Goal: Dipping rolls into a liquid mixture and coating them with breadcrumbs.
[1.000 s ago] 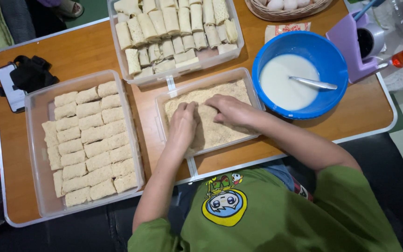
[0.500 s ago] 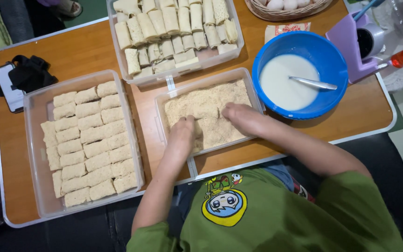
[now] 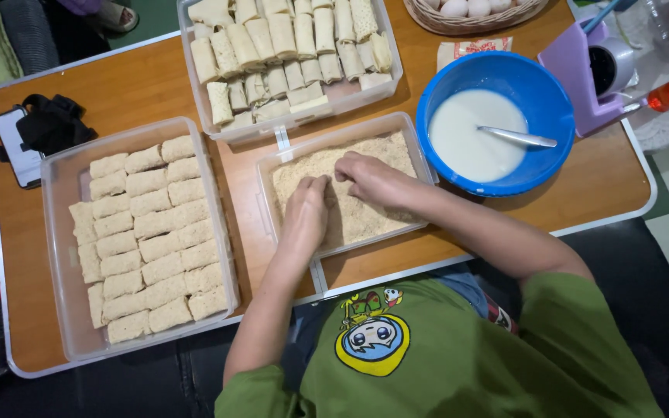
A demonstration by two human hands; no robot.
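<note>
Two hands, the left hand point(image 3: 309, 207) and the right hand point(image 3: 371, 176), press down side by side into the crumb tray point(image 3: 421, 159) in the middle of the worktop point(image 3: 141, 85). Both grips curl over something buried in the crumbs, but I cannot tell what. It looks like the coating step; a coated piece would need lifting out gently to the tray of coated rolls point(image 3: 147, 240) on the left.

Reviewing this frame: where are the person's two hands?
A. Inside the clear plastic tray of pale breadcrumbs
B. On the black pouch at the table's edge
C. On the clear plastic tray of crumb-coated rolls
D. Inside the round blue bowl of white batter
A: the left hand and right hand both press into the crumbs of the clear plastic tray of pale breadcrumbs; the round blue bowl of white batter holds only a metal spoon.
</note>
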